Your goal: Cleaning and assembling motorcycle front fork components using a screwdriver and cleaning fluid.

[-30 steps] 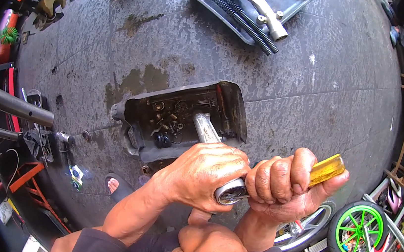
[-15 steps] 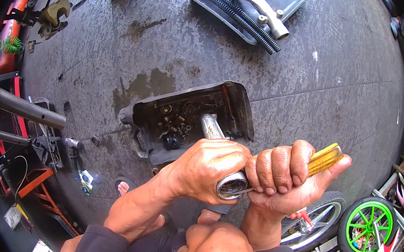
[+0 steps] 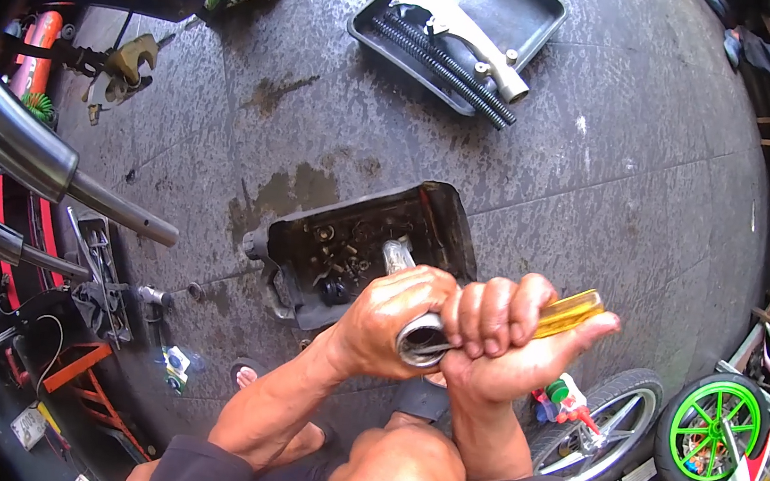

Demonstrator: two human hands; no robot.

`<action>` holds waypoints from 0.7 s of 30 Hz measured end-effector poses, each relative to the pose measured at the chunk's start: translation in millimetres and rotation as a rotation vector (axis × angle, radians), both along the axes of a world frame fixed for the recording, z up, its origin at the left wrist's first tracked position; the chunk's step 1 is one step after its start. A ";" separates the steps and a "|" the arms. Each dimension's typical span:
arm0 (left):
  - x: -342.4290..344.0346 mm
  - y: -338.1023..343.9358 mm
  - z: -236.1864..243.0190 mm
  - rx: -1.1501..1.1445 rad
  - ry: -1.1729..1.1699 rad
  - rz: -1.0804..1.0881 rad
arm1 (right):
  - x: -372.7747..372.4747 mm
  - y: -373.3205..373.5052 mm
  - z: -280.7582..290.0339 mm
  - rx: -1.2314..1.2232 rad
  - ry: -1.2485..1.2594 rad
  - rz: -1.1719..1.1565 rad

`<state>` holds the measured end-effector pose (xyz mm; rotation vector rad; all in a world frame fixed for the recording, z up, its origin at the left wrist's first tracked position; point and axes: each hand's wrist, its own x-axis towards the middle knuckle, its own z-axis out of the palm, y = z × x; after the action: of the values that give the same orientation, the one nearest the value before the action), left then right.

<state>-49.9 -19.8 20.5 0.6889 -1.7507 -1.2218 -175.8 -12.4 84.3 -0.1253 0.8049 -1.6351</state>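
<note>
My left hand [image 3: 393, 313] is wrapped round a silver metal tube [image 3: 397, 254], which looks like a motorcycle fork leg. Its open mouth is turned up toward me, while the other end points down over a dark plastic basin [image 3: 449, 234]. A flathead-style screwdriver with a clear yellow handle [image 3: 570, 316] is gripped in my right hand [image 3: 500, 334], thumb stretched along the handle. The screwdriver's shaft reaches into the tube's mouth at the rim; its tip is hard to make out. Both hands touch each other beside the mouth. Small metal parts [image 3: 342, 257] lie in the basin.
Farther off, a black tray [image 3: 538, 20] holds two long springs [image 3: 443, 68] and a silver fork leg [image 3: 466, 31]. Shiny fork tubes [image 3: 31, 138] jut in from the left. A green-rimmed wheel [image 3: 713, 428] and another wheel [image 3: 606, 423] stand at the lower right.
Both hands, with the tube and screwdriver, have shifted slightly left and up in the picture. The screwdriver's shaft now shows across the tube's mouth. The whole view has shifted a little.
</note>
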 end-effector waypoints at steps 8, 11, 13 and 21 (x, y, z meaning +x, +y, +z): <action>3.0 -0.3 11.9 0.078 -0.005 -0.111 | -14.5 -1.6 2.5 -0.239 -0.025 0.166; 5.8 -2.7 11.1 0.066 -0.012 -0.121 | -19.0 -6.3 -4.1 -0.274 -0.170 0.214; 7.1 -4.2 14.0 0.108 -0.048 -0.143 | -25.4 -10.5 -11.8 -0.407 -0.207 0.455; 11.3 -6.3 12.6 0.097 -0.084 -0.219 | -26.7 -12.9 -7.5 -0.245 -0.288 0.491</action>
<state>-38.6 -26.1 33.1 0.6245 -1.8840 -1.4523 -202.5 -25.3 76.8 -0.2342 0.3163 -1.2395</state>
